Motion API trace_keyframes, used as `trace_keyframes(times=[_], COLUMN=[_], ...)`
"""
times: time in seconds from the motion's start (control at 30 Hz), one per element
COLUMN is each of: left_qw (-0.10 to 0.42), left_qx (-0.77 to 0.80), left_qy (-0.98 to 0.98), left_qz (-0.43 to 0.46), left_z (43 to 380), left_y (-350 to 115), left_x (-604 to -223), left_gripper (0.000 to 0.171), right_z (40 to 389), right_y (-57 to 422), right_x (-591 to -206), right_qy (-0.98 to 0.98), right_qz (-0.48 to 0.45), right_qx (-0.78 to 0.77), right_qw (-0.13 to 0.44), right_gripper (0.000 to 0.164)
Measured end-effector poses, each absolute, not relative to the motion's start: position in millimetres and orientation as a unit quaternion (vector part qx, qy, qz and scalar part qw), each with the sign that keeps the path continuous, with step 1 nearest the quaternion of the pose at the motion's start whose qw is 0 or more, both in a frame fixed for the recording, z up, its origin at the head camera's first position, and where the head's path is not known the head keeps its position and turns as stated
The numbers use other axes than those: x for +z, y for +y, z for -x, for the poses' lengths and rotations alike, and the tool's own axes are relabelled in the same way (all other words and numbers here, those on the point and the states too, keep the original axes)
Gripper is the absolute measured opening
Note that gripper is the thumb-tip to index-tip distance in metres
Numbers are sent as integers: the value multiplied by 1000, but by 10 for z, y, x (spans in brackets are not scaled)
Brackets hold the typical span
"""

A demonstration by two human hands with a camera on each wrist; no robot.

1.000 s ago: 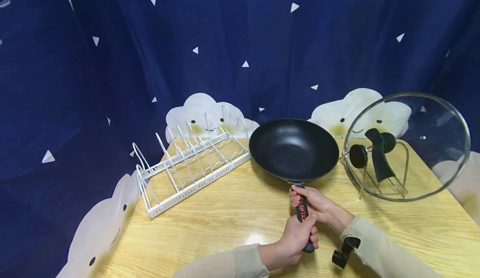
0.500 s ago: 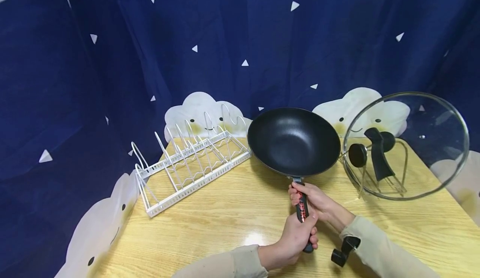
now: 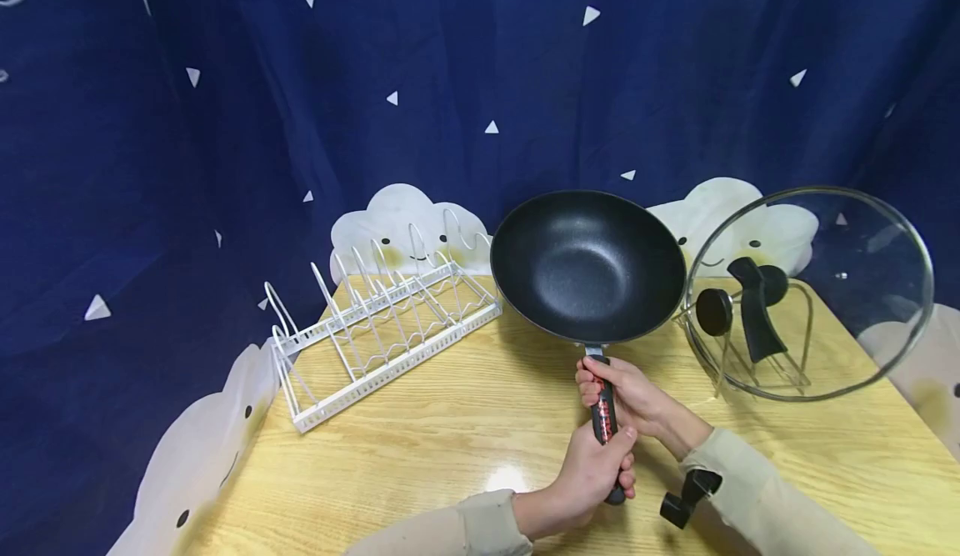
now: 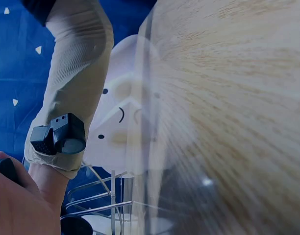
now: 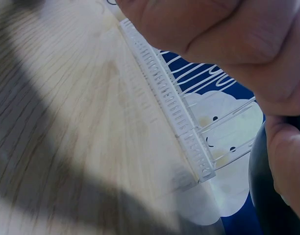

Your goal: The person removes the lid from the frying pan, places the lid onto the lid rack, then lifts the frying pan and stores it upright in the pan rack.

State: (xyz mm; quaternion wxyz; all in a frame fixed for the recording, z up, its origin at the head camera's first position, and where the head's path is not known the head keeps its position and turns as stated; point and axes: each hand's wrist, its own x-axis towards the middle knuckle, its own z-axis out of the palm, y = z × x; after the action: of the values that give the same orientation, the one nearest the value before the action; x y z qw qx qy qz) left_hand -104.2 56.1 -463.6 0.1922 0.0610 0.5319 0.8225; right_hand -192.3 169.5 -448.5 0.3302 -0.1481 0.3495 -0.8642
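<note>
A black wok (image 3: 588, 264) is held up by its long black handle (image 3: 603, 414), its dark inside tilted toward me in the head view. My left hand (image 3: 595, 468) grips the handle's lower end. Higher up, close below the pan, the fingers of my right hand (image 3: 622, 393) wrap round the same handle. In the right wrist view, curled fingers (image 5: 228, 29) fill the upper right, beside the wok's dark curved side (image 5: 272, 186). The left wrist view catches part of a hand (image 4: 22, 205) at its lower left corner.
A white wire rack (image 3: 390, 339) with upright dividers stands left of the wok on the wooden table (image 3: 420, 456). To the right, a glass lid (image 3: 862, 314) with a black handle leans upright in a wire stand (image 3: 806, 348). A blue curtain (image 3: 450, 56) hangs behind.
The wok's pan has risen and tipped up more toward me, showing more of its inside. Both hands keep their grip on the handle; the rack and lid stay put.
</note>
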Motion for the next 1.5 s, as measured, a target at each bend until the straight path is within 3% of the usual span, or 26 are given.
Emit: trace_keyframes(times=[0.57, 0.87, 1.13, 1.5], left_qw=[179, 194, 196, 158], left_qx=[811, 816, 810, 796], left_qy=[537, 503, 510, 567], left_qz=[-152, -210, -212, -143], left_z=[1096, 1150, 1200, 1225], left_y=[467, 399, 383, 405], left_x=[-4544, -4475, -4470, -4456], left_gripper=[16, 18, 15, 12], right_z=[1955, 1976, 1967, 2006], right_y=[1682, 1633, 1596, 1580], right_x=[-4307, -4198, -4127, -4096], right_qy=[305, 204, 334, 472], right_qz=[217, 253, 283, 294], right_qx=[-865, -868, -853, -802], right_qw=[335, 376, 284, 216], right_gripper=[32, 32, 25, 19])
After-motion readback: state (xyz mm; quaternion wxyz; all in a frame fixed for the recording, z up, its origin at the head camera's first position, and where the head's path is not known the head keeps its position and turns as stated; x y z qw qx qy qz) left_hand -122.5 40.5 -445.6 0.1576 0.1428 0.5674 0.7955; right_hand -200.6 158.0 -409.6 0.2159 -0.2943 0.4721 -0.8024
